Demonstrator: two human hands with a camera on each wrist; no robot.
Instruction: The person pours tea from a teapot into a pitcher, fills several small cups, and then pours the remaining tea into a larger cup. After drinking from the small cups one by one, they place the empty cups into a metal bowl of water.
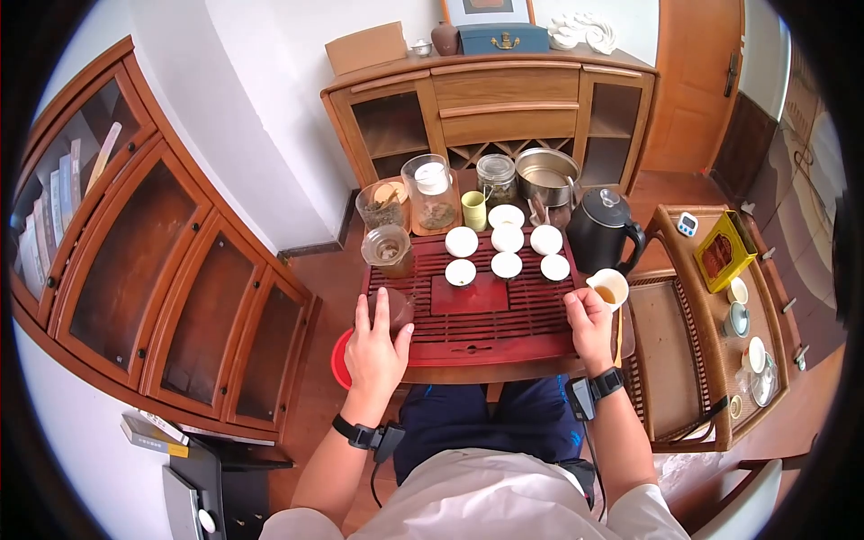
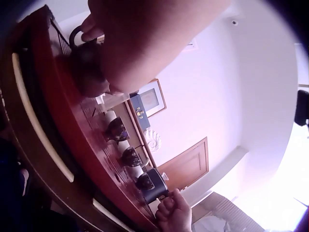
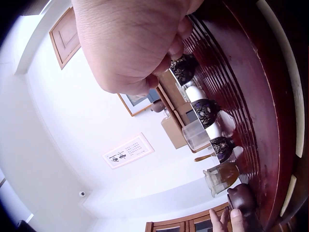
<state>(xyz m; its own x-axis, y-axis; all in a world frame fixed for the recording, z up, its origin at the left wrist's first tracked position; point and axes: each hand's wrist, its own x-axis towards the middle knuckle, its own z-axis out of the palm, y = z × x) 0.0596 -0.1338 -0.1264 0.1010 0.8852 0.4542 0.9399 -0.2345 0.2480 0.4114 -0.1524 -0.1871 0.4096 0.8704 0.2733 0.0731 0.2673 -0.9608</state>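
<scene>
A dark brown teapot (image 1: 397,310) stands at the front left of the red slatted tea tray (image 1: 526,346). My left hand (image 1: 376,353) is at it, extended fingers along its left side and thumb on the near right. The left wrist view shows fingertips close to the teapot's loop handle (image 2: 74,36). At the tray's right edge, my right hand (image 1: 590,331) grips a white pitcher (image 1: 615,286) with amber tea in it. Between the hands, several small cups (image 1: 462,241) sit on the tray, white inside and dark-patterned outside (image 3: 204,113).
Behind the teapot stands a glass jar (image 1: 387,252) with a strainer. A black kettle (image 1: 601,232) is right of the tray; a steel pot (image 1: 547,171) and lidded jar (image 1: 497,175) are behind. A wicker cart (image 1: 670,360) with a yellow tin (image 1: 725,252) stands at the right.
</scene>
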